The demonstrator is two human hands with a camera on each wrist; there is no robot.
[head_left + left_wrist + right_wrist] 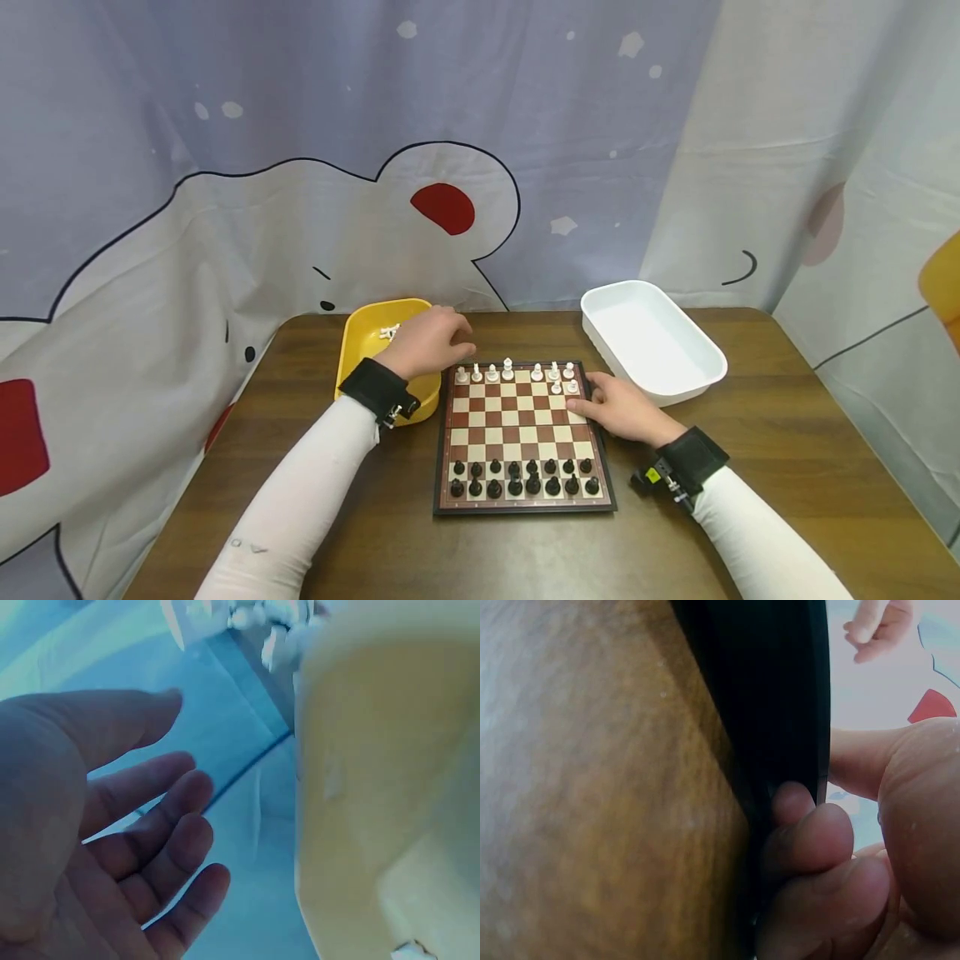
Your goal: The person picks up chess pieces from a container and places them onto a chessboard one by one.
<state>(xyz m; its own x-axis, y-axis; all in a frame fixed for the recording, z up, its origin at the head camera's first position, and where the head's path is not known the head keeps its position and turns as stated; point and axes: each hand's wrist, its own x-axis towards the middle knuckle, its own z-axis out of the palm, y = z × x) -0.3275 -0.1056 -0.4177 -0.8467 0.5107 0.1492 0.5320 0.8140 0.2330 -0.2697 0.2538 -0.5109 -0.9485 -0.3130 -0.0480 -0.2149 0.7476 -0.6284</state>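
Observation:
My left hand (429, 342) hovers between the yellow bin (351, 342) and the far left corner of the chessboard (517, 429). Its fingers are loosely bent with nothing between them, as the left wrist view also shows. At the board's right side my right hand (626, 408) holds the edge, thumb over the top and fingers (817, 840) against the side. White chess pieces (507, 369) line the far row, with one gap, and two white pawns (556, 387) stand before them at the right. Black chess pieces (533, 483) fill the two near rows.
More white pieces (388, 332) lie inside the yellow bin, partly behind my left hand. A white bin (652, 333) stands at the back right, just beyond my right hand. All rest on a brown wooden table (780, 433), with a printed curtain (570, 208) behind it.

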